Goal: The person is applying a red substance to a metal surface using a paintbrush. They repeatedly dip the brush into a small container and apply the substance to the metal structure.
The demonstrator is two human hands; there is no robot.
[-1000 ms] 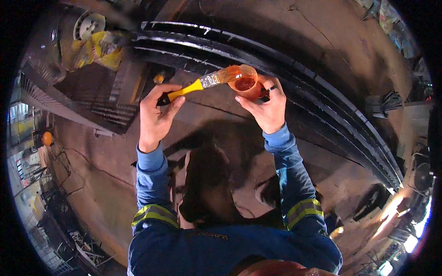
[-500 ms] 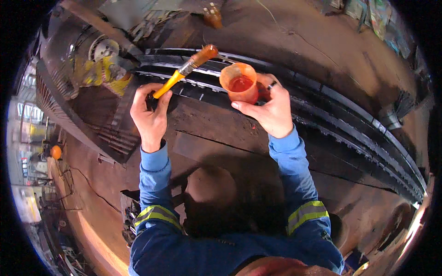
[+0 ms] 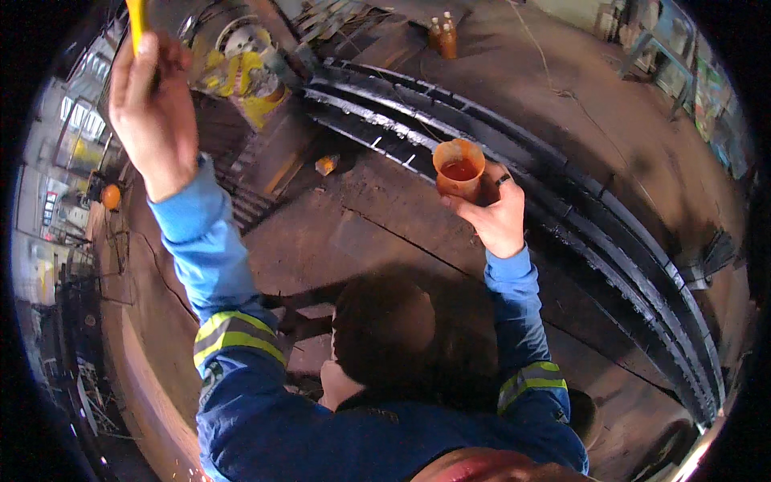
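Observation:
My left hand (image 3: 157, 112) is raised at the upper left, its fingers closed around the yellow handle of a paintbrush (image 3: 136, 20). The brush's bristles lie outside the picture. Near the middle, my right hand (image 3: 499, 215) grips a small orange-stained cup (image 3: 456, 186), tilted a little so that red-orange paint shows inside. Just beyond the cup run long, dark metal bars (image 3: 594, 205), which look curved in this view and bear whitish streaks along their edges.
Amber bottles (image 3: 446, 42) stand on the floor at the far side. A yellow-and-white sack (image 3: 259, 95) lies at the upper left, near a ribbed metal piece (image 3: 247, 205). A small orange-brown lump (image 3: 326, 165) rests on the floor. A thin cable (image 3: 598, 120) crosses the far floor.
My left hand has swung up and left with the paintbrush, away from the cup. The view has shifted, and my right hand still holds the cup, now slightly lower and further right.

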